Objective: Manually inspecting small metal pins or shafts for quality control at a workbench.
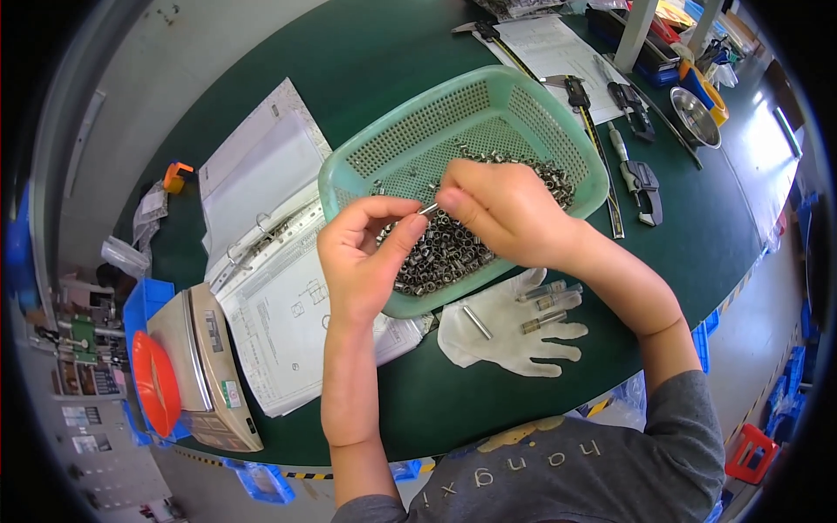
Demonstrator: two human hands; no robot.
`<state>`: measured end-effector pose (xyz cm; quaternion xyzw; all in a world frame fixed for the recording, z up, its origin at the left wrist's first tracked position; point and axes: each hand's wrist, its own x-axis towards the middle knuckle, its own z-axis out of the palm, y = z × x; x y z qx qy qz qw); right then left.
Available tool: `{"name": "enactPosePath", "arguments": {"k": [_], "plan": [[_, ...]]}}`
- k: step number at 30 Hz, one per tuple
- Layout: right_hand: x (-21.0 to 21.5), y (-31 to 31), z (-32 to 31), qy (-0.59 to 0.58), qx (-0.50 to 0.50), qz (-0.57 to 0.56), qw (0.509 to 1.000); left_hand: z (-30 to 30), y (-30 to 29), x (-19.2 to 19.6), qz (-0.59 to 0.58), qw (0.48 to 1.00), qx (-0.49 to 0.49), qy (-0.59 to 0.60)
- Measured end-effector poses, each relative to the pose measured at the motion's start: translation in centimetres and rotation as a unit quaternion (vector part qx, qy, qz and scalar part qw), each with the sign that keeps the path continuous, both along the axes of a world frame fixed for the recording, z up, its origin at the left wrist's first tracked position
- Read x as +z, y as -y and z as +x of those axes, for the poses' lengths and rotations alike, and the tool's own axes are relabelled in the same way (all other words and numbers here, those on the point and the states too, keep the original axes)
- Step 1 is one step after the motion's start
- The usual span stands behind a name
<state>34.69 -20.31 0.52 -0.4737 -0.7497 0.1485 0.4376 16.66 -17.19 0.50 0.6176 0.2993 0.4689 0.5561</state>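
Observation:
A short, thin metal pin [427, 210] spans the gap between my two hands, above a green plastic basket [397, 119]. My left hand [370, 253] pinches one end between thumb and forefinger. The other end disappears into the closed fingers of my right hand [506, 213]; whether a ring sits on it there is hidden. Many small metal rings [443, 257] lie in the basket below. Just in front of the basket, a white glove [466, 344] is spread flat, bearing a metal cylinder [478, 322] and several small clear tubes [542, 326] with metal pieces inside.
On the left are an open binder [283, 336] with drawings, a weighing scale [209, 349] and a red dish [155, 383]. Calipers [577, 91], micrometers [641, 179] and a steel bowl [695, 116] occupy the right side of the green table.

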Motion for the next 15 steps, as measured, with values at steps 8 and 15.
{"name": "enactPosePath", "arguments": {"k": [8, 15], "plan": [[0.9, 0.4, -0.5, 0.052, -0.019, 0.003, 0.998, 0.5, -0.3, 0.1, -0.003, 0.999, 0.010, 0.045], [0.5, -0.4, 0.6, -0.008, -0.051, 0.028, 0.998, 0.4, -2.1, -0.6, 0.038, 0.986, 0.038, -0.158]]}}
